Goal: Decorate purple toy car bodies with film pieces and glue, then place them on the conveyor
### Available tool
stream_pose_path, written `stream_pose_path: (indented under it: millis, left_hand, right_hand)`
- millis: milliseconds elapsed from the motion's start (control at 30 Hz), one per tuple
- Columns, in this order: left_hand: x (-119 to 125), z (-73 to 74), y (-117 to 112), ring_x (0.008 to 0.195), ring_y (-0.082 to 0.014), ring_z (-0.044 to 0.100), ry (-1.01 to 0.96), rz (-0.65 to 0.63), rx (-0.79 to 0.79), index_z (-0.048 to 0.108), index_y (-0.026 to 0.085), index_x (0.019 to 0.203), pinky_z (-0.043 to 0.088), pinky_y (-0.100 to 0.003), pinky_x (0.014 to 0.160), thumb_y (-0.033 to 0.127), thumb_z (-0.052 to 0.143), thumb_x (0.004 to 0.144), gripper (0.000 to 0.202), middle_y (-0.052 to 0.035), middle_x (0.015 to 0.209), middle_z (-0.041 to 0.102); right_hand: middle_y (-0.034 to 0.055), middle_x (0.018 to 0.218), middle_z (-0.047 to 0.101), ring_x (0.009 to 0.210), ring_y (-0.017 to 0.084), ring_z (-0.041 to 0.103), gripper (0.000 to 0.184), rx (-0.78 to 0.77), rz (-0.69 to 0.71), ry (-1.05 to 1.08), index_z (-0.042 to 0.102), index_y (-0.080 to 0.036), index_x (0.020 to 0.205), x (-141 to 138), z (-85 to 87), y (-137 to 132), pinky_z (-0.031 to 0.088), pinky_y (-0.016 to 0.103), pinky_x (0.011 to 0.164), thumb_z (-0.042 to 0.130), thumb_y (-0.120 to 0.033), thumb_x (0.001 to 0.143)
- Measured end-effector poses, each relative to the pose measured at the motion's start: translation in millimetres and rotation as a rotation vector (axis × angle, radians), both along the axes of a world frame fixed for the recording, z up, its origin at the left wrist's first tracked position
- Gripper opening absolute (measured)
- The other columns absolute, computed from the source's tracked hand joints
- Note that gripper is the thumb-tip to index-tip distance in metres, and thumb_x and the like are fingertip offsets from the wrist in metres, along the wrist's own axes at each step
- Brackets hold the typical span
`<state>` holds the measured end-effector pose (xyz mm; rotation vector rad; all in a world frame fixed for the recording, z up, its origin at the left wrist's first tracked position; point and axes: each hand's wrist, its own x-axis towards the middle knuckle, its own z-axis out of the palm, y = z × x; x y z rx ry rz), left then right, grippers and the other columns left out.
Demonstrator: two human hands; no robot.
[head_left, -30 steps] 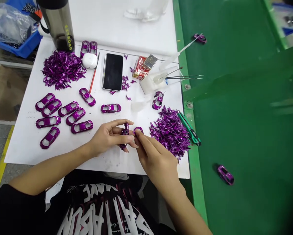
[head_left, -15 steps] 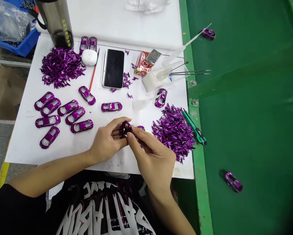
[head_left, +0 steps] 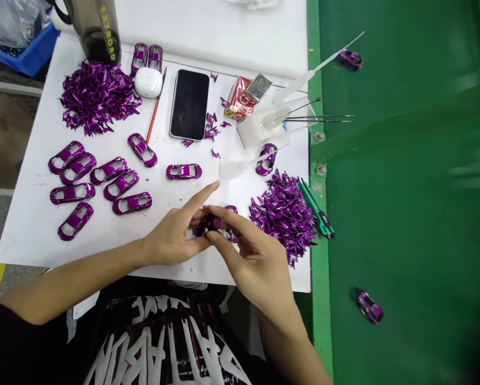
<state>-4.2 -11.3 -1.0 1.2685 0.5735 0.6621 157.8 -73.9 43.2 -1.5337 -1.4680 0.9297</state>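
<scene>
So on your white tabletop point(head_left: 23, 224) you've got a smoky see-through bottle point(head_left: 95, 32) with yellow lettering, top cut off by the frame. Near it there's a glossy white rounded case point(head_left: 148, 82), then your black-screened rectangular phone point(head_left: 190, 105) lying flat. Past that, a small red-and-white pack point(head_left: 238, 104) with a silver metal box point(head_left: 258, 87) overlapping its corner. Off your left, a blue plastic bin point(head_left: 37, 51) holds a clear crinkly bag point(head_left: 11, 21), plastic I think, kinda blurry there.

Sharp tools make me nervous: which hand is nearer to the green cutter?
Right: the right hand is left of the green cutter, a purple pile lying between them; the left hand is farther left.
</scene>
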Motion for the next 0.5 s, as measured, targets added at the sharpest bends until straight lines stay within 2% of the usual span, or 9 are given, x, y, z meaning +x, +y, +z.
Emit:
stream_pose_path:
  millis: [100, 133, 200, 267, 300, 367, 400, 433, 500]
  left_hand:
    - [-1, -4.4, -5, 0.107, -0.0254, 0.073, 0.049, 0.005, 0.121, 0.027, 0.020, 0.164, 0.059, -0.044, 0.096, 0.031, 0.062, 0.100, 0.075, -0.0118, 0.116, 0.073]
    - [-1, -5.2, -6, 0.104, -0.0249, 0.073, 0.060, 0.007, 0.145, 0.025, 0.019, 0.164, 0.060, -0.044, 0.093, 0.031, 0.062, 0.100, 0.075, -0.0119, 0.114, 0.073]
    - [0, -5.3, -8, 0.097, -0.0227, 0.074, 0.075, 0.026, 0.168, 0.021, 0.015, 0.164, 0.061, -0.040, 0.087, 0.030, 0.064, 0.099, 0.080, -0.0113, 0.110, 0.074]
    - [1, -4.1, -8, 0.091, -0.0200, 0.074, 0.098, 0.090, 0.246, 0.033, 0.016, 0.158, 0.062, -0.035, 0.083, 0.027, 0.068, 0.097, 0.071, -0.0104, 0.109, 0.075]
    - [2, -3.5, -8, 0.091, -0.0191, 0.073, 0.118, 0.145, 0.319, 0.043, 0.016, 0.151, 0.062, -0.033, 0.083, 0.026, 0.069, 0.097, 0.061, -0.0100, 0.110, 0.075]
    - [3, -2.6, -6, 0.089, -0.0173, 0.072, 0.165, 0.278, 0.484, 0.058, 0.016, 0.133, 0.062, -0.031, 0.082, 0.025, 0.070, 0.097, 0.039, -0.0090, 0.109, 0.074]
    - [3, -2.5, -5, 0.085, -0.0157, 0.071, 0.189, 0.342, 0.545, 0.061, 0.015, 0.127, 0.062, -0.029, 0.079, 0.024, 0.070, 0.096, 0.033, -0.0080, 0.105, 0.074]
    - [3, -2.4, -4, 0.079, -0.0141, 0.069, 0.213, 0.396, 0.580, 0.062, 0.014, 0.123, 0.061, -0.027, 0.075, 0.021, 0.071, 0.095, 0.030, -0.0065, 0.099, 0.073]
    - [4, -2.7, -3, 0.068, -0.0111, 0.063, 0.251, 0.453, 0.604, 0.062, 0.013, 0.115, 0.058, -0.023, 0.065, 0.014, 0.070, 0.091, 0.026, -0.0030, 0.089, 0.069]
  right_hand:
    - [0.0038, 0.121, 0.074, 0.106, 0.029, 0.072, 0.030, -0.012, -0.035, -0.067, 0.074, -0.027, 0.131, 5, 1.1, -2, 0.066, 0.042, 0.089, 0.071, -0.023, 0.101]
    - [0.0039, 0.122, 0.074, 0.106, 0.030, 0.073, 0.030, -0.019, -0.013, -0.082, 0.074, -0.027, 0.132, 9, 4.1, -1, 0.066, 0.042, 0.090, 0.072, -0.025, 0.101]
    - [0.0037, 0.119, 0.075, 0.103, 0.030, 0.074, 0.028, -0.070, 0.117, -0.101, 0.076, -0.026, 0.129, 19, 15.3, 5, 0.065, 0.043, 0.091, 0.073, -0.031, 0.102]
    - [0.0025, 0.105, 0.078, 0.090, 0.029, 0.077, 0.018, -0.066, 0.169, -0.150, 0.082, -0.026, 0.114, 35, 30.6, 20, 0.067, 0.040, 0.080, 0.075, -0.038, 0.102]
    - [0.0017, 0.095, 0.078, 0.081, 0.029, 0.077, 0.015, -0.005, 0.096, -0.220, 0.084, -0.026, 0.104, 44, 37.6, 30, 0.067, 0.039, 0.073, 0.075, -0.038, 0.102]
    - [0.0012, 0.082, 0.076, 0.072, 0.027, 0.075, 0.016, 0.204, -0.162, -0.440, 0.083, -0.026, 0.092, 63, 45.0, 58, 0.065, 0.041, 0.069, 0.073, -0.034, 0.103]
    - [0.0019, 0.081, 0.076, 0.075, 0.028, 0.074, 0.014, 0.316, -0.292, -0.550, 0.082, -0.025, 0.094, 72, 43.9, 75, 0.064, 0.044, 0.073, 0.071, -0.030, 0.102]
    - [0.0033, 0.087, 0.076, 0.081, 0.029, 0.075, 0.011, 0.382, -0.342, -0.623, 0.080, -0.025, 0.103, 80, 39.7, 94, 0.064, 0.048, 0.080, 0.070, -0.026, 0.102]
    - [0.0060, 0.097, 0.077, 0.088, 0.030, 0.075, 0.020, 0.437, -0.348, -0.627, 0.074, -0.022, 0.119, 95, 24.7, 131, 0.064, 0.051, 0.086, 0.071, -0.026, 0.100]
